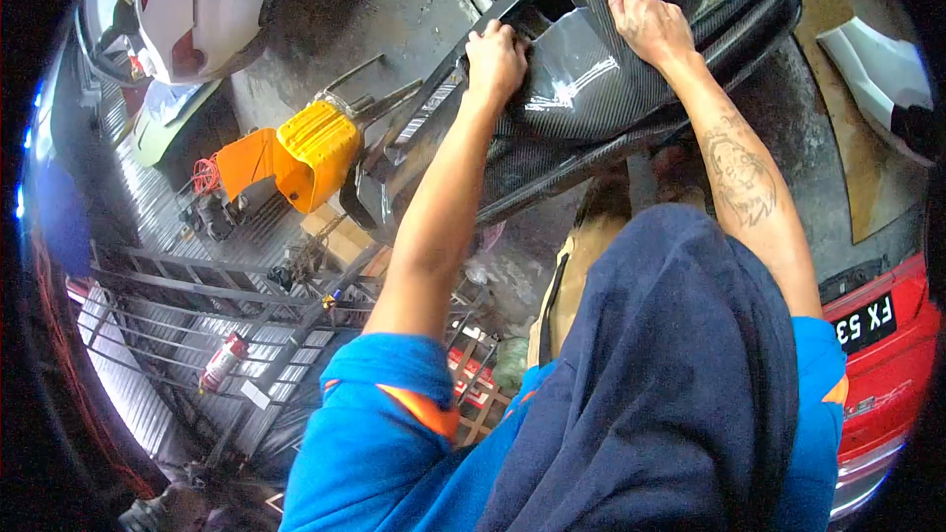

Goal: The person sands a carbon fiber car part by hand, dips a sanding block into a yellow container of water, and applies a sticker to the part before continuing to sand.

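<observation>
A large glossy black panel with a carbon-fibre weave lies across the upper middle of the view. It has an angular opening near its top edge. My left hand grips the frame edge left of that opening, its fingers curled over the rim. On the right side of the opening, my right hand is closed on the panel's edge, with the thumb along the rim. The undersides of both hands' grips are hidden.
A yellow and orange plastic object stands at left, near a metal rack with a fire extinguisher. White car parts are at upper left. A red car is at lower right, a white panel above it.
</observation>
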{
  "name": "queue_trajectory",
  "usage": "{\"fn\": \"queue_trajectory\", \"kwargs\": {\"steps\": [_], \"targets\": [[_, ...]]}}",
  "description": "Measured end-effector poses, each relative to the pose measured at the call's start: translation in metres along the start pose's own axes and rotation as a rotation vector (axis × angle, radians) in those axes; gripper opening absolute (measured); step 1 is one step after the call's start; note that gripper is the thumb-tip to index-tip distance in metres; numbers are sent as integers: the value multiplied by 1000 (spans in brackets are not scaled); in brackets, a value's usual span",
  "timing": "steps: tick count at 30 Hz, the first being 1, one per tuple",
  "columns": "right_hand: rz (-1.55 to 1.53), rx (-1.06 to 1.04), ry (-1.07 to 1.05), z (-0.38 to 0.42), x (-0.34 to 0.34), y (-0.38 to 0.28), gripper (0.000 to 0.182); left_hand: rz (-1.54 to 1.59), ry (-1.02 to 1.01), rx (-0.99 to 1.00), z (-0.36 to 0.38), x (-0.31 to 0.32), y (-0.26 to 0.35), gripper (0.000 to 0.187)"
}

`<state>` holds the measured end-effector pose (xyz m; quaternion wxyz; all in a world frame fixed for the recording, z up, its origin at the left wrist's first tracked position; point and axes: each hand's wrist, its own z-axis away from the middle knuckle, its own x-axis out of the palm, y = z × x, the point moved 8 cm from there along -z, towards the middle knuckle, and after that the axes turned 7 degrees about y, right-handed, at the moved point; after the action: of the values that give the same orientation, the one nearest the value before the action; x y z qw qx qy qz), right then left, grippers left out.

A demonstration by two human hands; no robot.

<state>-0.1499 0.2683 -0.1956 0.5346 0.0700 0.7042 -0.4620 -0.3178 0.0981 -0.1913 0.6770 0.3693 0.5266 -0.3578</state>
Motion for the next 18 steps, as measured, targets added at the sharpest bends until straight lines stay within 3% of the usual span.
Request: {"fn": "queue_trajectory", "kwargs": {"steps": [2, 6, 10, 12, 16, 18], "targets": [[4, -35, 18, 0, 6, 3, 56, -45, 196, 13, 14, -27, 32, 17], [21, -46, -2, 0, 4, 1, 56, 155, 90, -1, 65, -68, 84, 16], [19, -61, 6, -1, 4, 0, 57, 21, 186, 77, 0, -31, 49, 19], [11, -68, 19, -1, 2, -1, 57, 48, 227, -29, 19, -29, 52, 19], [65, -110, 48, 4, -1, -3, 55, 185, 97, -32, 83, -70, 101, 19], [88, -176, 96, -6, -5, -7, 53, 76, 201, 36, 59, -60, 86, 24]]}}
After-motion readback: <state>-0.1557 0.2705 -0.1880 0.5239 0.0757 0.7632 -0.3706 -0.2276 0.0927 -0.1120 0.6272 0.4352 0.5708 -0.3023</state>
